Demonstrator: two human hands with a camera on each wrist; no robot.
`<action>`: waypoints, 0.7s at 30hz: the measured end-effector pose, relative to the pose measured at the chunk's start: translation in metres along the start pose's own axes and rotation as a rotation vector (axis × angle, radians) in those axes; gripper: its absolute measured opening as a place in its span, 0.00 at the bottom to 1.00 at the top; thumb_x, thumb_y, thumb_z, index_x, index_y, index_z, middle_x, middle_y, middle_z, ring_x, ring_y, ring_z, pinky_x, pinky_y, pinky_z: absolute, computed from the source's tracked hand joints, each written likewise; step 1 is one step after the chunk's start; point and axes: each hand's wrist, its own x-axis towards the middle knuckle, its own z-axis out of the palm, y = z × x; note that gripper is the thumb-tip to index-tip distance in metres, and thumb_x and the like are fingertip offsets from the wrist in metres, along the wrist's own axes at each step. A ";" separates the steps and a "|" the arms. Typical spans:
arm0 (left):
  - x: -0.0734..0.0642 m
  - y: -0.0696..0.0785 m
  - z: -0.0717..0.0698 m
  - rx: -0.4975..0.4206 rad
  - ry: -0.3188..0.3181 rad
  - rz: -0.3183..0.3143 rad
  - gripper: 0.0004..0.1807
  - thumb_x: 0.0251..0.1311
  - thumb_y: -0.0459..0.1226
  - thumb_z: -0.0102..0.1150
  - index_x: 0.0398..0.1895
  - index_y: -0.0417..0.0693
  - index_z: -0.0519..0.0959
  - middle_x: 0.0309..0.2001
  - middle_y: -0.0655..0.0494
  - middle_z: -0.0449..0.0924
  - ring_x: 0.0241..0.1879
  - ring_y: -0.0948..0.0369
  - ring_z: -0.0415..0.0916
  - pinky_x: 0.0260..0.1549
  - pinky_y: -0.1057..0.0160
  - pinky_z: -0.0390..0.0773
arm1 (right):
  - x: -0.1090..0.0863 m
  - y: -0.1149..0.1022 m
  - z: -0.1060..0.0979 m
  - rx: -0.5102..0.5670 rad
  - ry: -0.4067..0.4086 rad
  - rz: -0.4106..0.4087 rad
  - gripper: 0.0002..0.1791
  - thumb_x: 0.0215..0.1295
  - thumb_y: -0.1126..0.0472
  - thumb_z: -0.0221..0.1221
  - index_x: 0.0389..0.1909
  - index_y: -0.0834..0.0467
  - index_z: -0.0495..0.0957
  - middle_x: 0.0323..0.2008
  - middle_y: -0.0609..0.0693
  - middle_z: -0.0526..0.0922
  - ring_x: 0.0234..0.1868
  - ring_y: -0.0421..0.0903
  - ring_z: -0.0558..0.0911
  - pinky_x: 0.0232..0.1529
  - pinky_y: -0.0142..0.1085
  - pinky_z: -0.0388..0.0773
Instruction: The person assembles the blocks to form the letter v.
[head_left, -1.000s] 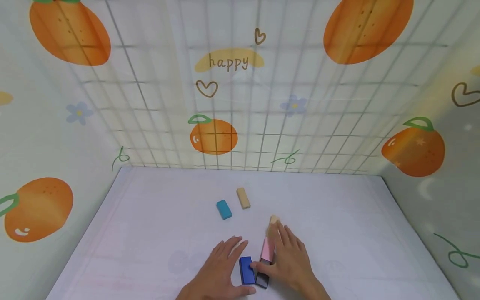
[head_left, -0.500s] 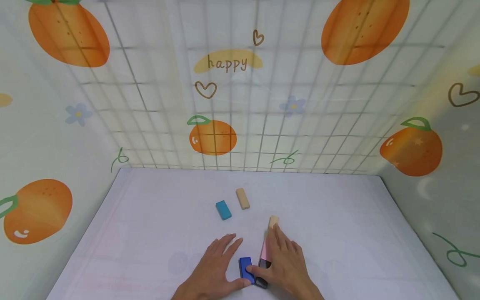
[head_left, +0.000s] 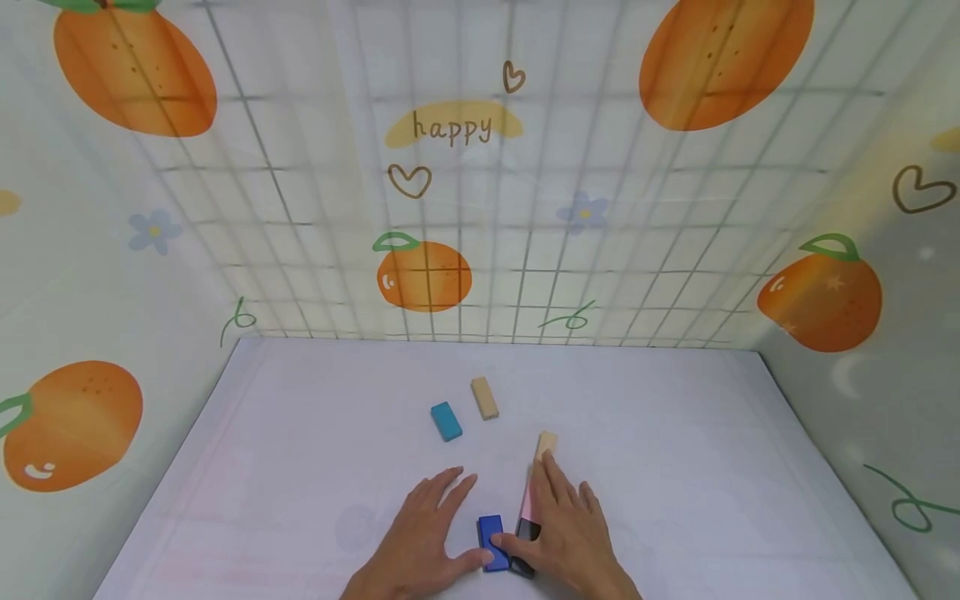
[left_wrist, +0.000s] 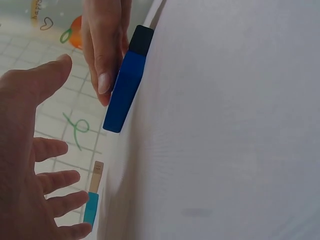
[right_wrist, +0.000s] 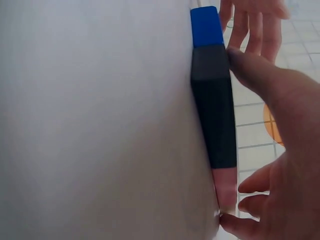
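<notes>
A blue block lies between my hands, with a black block close to its right. Beyond the black one, a pink block and a natural wood block continue in a slanting row. My right hand lies over this row, its fingers nearly straight along the pink and wood blocks. Its thumb reaches across to the blue block. To the left, my left hand is spread, fingers apart and holding nothing. Its thumb tip is by the blue block's near left edge; contact is unclear. The right hand partly hides the row.
A teal block and another natural wood block lie farther back on the white tabletop. Behind the table hangs a grid-patterned cloth printed with oranges, with similar cloth on both sides.
My left hand has shifted slightly left, its thumb rising toward the blue block. The right hand has edged left, its thumb now farther over the blue block. The blocks look nearly unmoved.
</notes>
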 end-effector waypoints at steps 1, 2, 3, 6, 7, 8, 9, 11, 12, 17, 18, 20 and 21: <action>0.000 -0.001 0.000 0.000 0.005 0.001 0.52 0.57 0.74 0.51 0.80 0.61 0.56 0.78 0.55 0.54 0.75 0.50 0.55 0.70 0.40 0.54 | 0.000 0.000 0.000 0.002 0.000 -0.002 0.73 0.41 0.16 0.61 0.78 0.63 0.55 0.79 0.63 0.50 0.75 0.66 0.57 0.71 0.67 0.43; 0.000 -0.001 0.000 0.001 0.009 -0.003 0.52 0.57 0.74 0.50 0.80 0.62 0.56 0.78 0.56 0.54 0.75 0.51 0.55 0.70 0.40 0.55 | 0.000 0.000 0.001 0.003 -0.002 -0.003 0.72 0.42 0.16 0.61 0.78 0.63 0.55 0.79 0.63 0.50 0.75 0.65 0.57 0.71 0.67 0.43; 0.000 -0.002 0.000 0.002 0.013 -0.005 0.52 0.57 0.75 0.50 0.80 0.62 0.56 0.78 0.56 0.54 0.75 0.51 0.55 0.70 0.40 0.54 | 0.000 0.000 0.000 0.005 -0.001 -0.005 0.72 0.42 0.16 0.61 0.78 0.63 0.55 0.78 0.64 0.50 0.75 0.66 0.57 0.71 0.67 0.43; 0.000 -0.005 0.000 0.008 0.029 -0.011 0.52 0.57 0.75 0.49 0.80 0.62 0.56 0.78 0.56 0.55 0.75 0.51 0.55 0.70 0.41 0.54 | 0.001 -0.001 0.001 0.009 -0.007 -0.005 0.73 0.41 0.16 0.61 0.78 0.64 0.55 0.78 0.65 0.50 0.75 0.66 0.57 0.71 0.67 0.42; 0.001 -0.006 0.000 0.011 0.035 -0.013 0.52 0.57 0.75 0.49 0.80 0.62 0.56 0.78 0.56 0.55 0.75 0.51 0.55 0.70 0.40 0.54 | 0.001 -0.001 0.001 0.011 -0.010 -0.003 0.73 0.41 0.16 0.61 0.78 0.64 0.55 0.78 0.65 0.50 0.75 0.66 0.56 0.71 0.67 0.41; 0.001 -0.008 0.001 0.015 0.042 -0.013 0.51 0.57 0.74 0.50 0.80 0.62 0.56 0.78 0.56 0.55 0.75 0.51 0.55 0.70 0.40 0.55 | 0.001 -0.001 0.001 0.009 -0.012 -0.003 0.74 0.40 0.15 0.61 0.78 0.64 0.55 0.78 0.65 0.50 0.75 0.66 0.56 0.71 0.67 0.41; 0.002 -0.009 0.001 0.021 0.050 -0.014 0.51 0.58 0.74 0.51 0.80 0.62 0.55 0.78 0.56 0.55 0.75 0.51 0.55 0.70 0.40 0.55 | 0.001 -0.001 0.001 0.007 -0.013 -0.002 0.74 0.40 0.15 0.60 0.78 0.64 0.55 0.78 0.65 0.50 0.75 0.66 0.56 0.71 0.66 0.41; 0.002 -0.012 0.002 0.031 0.061 -0.019 0.51 0.58 0.73 0.52 0.80 0.62 0.55 0.78 0.56 0.55 0.75 0.51 0.55 0.69 0.40 0.57 | 0.001 -0.001 0.002 0.000 -0.017 -0.001 0.75 0.39 0.14 0.59 0.78 0.64 0.55 0.78 0.64 0.50 0.76 0.65 0.55 0.71 0.65 0.41; 0.003 -0.014 0.002 0.031 0.066 -0.023 0.51 0.59 0.72 0.52 0.80 0.62 0.55 0.78 0.56 0.55 0.75 0.50 0.56 0.69 0.39 0.57 | 0.000 -0.001 0.002 -0.007 -0.018 0.000 0.75 0.39 0.14 0.59 0.78 0.64 0.54 0.79 0.64 0.49 0.77 0.64 0.54 0.72 0.65 0.42; 0.004 -0.019 -0.002 0.011 0.087 -0.039 0.50 0.60 0.71 0.54 0.80 0.62 0.55 0.78 0.54 0.56 0.74 0.49 0.57 0.68 0.39 0.60 | 0.000 -0.001 0.002 -0.014 -0.020 -0.002 0.75 0.39 0.14 0.59 0.78 0.63 0.53 0.79 0.62 0.49 0.77 0.62 0.53 0.73 0.62 0.42; 0.005 -0.020 -0.003 0.006 0.090 -0.043 0.49 0.60 0.70 0.54 0.80 0.62 0.55 0.78 0.53 0.56 0.74 0.48 0.57 0.67 0.39 0.60 | 0.000 0.000 0.002 -0.015 -0.020 -0.005 0.75 0.39 0.14 0.59 0.78 0.63 0.53 0.79 0.62 0.49 0.77 0.62 0.53 0.73 0.62 0.43; 0.006 -0.023 -0.004 -0.003 0.096 -0.049 0.49 0.60 0.69 0.55 0.80 0.61 0.56 0.78 0.52 0.56 0.74 0.48 0.57 0.67 0.39 0.60 | 0.000 0.000 0.002 -0.015 -0.018 -0.012 0.75 0.39 0.14 0.60 0.78 0.63 0.53 0.79 0.63 0.49 0.77 0.62 0.53 0.73 0.62 0.44; 0.007 -0.024 -0.004 -0.007 0.099 -0.055 0.48 0.60 0.69 0.56 0.80 0.61 0.56 0.78 0.52 0.56 0.74 0.48 0.57 0.68 0.39 0.59 | -0.001 0.000 0.002 -0.016 -0.019 -0.013 0.75 0.40 0.14 0.59 0.78 0.63 0.53 0.79 0.63 0.49 0.77 0.61 0.53 0.73 0.61 0.44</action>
